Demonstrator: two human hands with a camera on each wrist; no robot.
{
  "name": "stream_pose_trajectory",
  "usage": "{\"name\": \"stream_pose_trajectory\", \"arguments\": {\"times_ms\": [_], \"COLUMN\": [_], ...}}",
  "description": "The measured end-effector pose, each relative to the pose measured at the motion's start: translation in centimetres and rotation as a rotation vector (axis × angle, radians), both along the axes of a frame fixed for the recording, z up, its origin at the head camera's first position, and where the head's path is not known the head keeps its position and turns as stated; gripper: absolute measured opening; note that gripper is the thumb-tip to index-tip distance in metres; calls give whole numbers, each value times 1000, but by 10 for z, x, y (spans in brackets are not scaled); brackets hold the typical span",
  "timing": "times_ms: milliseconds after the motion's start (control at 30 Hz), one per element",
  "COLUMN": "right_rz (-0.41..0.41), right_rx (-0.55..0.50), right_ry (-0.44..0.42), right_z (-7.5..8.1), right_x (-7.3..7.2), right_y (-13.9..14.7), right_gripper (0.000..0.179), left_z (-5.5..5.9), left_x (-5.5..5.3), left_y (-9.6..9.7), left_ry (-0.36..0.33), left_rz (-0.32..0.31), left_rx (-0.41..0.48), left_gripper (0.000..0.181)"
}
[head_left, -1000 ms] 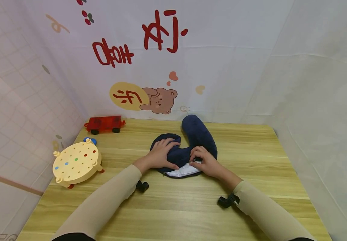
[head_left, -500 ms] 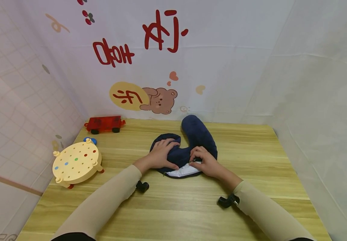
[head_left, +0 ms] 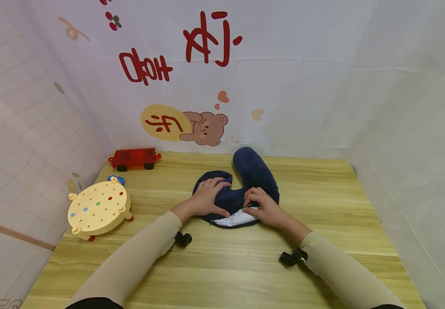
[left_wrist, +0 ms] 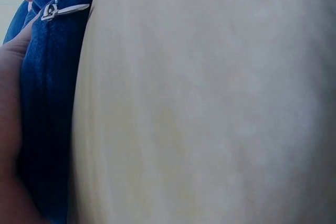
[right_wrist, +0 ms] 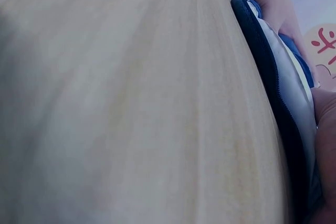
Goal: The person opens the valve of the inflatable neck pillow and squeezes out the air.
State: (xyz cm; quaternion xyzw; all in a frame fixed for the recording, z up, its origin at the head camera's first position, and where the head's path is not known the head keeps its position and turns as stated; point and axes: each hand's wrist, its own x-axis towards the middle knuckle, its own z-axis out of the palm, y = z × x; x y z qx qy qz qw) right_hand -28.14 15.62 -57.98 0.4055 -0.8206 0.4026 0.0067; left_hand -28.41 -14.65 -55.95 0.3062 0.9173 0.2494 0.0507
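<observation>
A navy U-shaped neck pillow (head_left: 255,171) lies on the table, its zipper side facing me. White inner fabric (head_left: 236,218) shows through the unzipped opening. My left hand (head_left: 205,198) rests spread over the pillow's left part, thumb reaching to the opening. A silver zipper pull (left_wrist: 65,10) hangs at the left end of the opening in the left wrist view. My right hand (head_left: 264,208) pinches the pillow's upper opening edge between thumb and curled fingers; what lies between the fingertips is mostly hidden. The toothed lower zipper edge (right_wrist: 278,85) curves past in the right wrist view.
A cream round toy stool-like board (head_left: 98,208) with coloured dots and short legs stands at the left. Behind it sit a blue piece (head_left: 119,180) and a red wheeled toy cart (head_left: 135,159). Printed white cloth (head_left: 292,86) walls the table's back and sides.
</observation>
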Motion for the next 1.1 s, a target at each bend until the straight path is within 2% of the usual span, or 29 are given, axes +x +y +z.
{"name": "stream_pose_trajectory", "arguments": {"times_ms": [167, 500, 1100], "right_rz": [-1, 22, 19], "right_rx": [-2, 38, 72], "right_ry": [1, -37, -83], "right_z": [1, 5, 7], "right_x": [1, -2, -4], "right_y": [-1, -1, -1], "right_gripper": [19, 18, 18], "left_z": [-6, 1, -1], "left_x": [-1, 1, 0], "left_y": [-1, 0, 0], "left_ry": [1, -1, -11], "left_rz": [-17, -21, -23], "left_rx": [19, -59, -50], "left_gripper": [102, 96, 93]}}
